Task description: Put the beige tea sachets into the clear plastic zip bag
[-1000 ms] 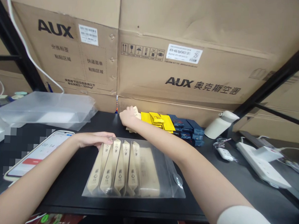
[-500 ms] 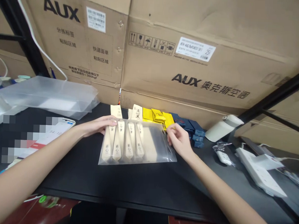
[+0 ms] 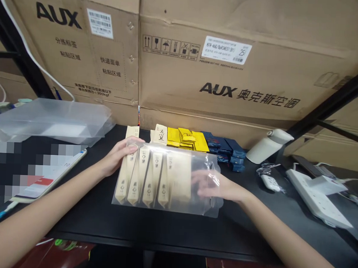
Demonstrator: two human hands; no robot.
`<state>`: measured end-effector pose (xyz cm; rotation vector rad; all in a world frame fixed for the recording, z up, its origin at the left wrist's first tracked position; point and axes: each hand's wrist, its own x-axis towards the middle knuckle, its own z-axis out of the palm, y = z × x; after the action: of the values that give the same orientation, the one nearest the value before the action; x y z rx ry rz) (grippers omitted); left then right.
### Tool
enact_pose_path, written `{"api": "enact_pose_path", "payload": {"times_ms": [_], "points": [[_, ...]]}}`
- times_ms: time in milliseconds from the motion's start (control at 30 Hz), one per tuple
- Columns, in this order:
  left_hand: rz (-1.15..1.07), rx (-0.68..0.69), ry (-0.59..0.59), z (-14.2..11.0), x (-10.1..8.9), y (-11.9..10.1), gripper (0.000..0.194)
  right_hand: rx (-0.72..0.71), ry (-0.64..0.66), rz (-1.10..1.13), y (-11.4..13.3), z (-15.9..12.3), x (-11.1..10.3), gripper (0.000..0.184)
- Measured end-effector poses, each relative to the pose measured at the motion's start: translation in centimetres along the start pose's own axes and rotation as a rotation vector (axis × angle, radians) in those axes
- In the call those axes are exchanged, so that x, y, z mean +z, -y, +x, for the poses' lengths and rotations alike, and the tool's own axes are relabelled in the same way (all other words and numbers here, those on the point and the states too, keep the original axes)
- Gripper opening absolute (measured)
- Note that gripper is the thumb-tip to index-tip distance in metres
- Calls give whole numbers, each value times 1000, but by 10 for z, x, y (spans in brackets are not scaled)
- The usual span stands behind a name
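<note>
Currently the left hand (image 3: 118,157) is resting on the top left corner of a clear plastic bag (image 3: 168,181), fingers curled over the bag's upper edge and pinching it lightly. The right hand (image 3: 214,185) is lying under or inside the bag's right end, seen blurred through the plastic; fingers are looking loosely spread, but whether they are gripping the film I cannot tell. The bag is lying flat on the black counter (image 3: 163,232), near the middle, slightly lifted at its right side. Inside it, tan sachets (image 3: 149,176) are sitting side by side in a row, lengthwise toward the person, filling the left and middle parts of the bag.

Just behind the bag, loose tan sachets (image 3: 160,134) are standing against the cardboard box (image 3: 229,73) at the back. Beside them to the right, a pile of yellow sachets (image 3: 186,138) is lying, then a pile of dark blue sachets (image 3: 226,148). A white bottle (image 3: 267,145) is lying tilted further right, with a white power strip (image 3: 315,197) near the counter's right edge. On the left, a phone (image 3: 47,171) is lying face up, its screen partly pixelated, and a stack of clear plastic bags (image 3: 52,120) is sitting behind it.
</note>
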<state>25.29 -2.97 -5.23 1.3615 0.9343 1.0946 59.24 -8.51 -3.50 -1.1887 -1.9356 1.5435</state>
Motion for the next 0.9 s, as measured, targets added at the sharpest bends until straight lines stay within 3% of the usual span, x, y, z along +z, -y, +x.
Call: {"api": "enact_pose_path", "payload": {"times_ms": [67, 133, 200, 267, 333, 467, 600, 633, 767, 833, 900], "points": [[37, 44, -17, -3, 3, -1, 46, -106, -85, -217, 8, 6, 6, 39], [81, 94, -43, -6, 5, -1, 45, -196, -254, -389, 14, 11, 15, 36], [92, 128, -67, -7, 7, -1, 43, -233, -463, -486, 16, 15, 22, 32], [65, 138, -74, -9, 8, 0, 42, -219, -592, -504, 15, 17, 26, 27], [33, 138, -75, -9, 9, 0, 40, -179, -572, -447, 14, 18, 27, 25], [10, 132, -114, -10, 13, 0, 40, -123, -349, -184, 13, 22, 29, 24], [37, 136, -145, -12, 16, -2, 40, -101, -436, -92, 16, 30, 37, 25], [43, 140, -145, -12, 17, -2, 40, -100, -408, -55, 17, 32, 40, 28], [30, 133, -145, -13, 17, -5, 40, -85, -95, 173, 21, 41, 47, 31], [43, 129, -159, -13, 17, -5, 40, -112, -169, 63, 22, 45, 44, 33], [48, 134, -169, -12, 16, -4, 40, -139, -285, -138, 24, 49, 40, 48]]}}
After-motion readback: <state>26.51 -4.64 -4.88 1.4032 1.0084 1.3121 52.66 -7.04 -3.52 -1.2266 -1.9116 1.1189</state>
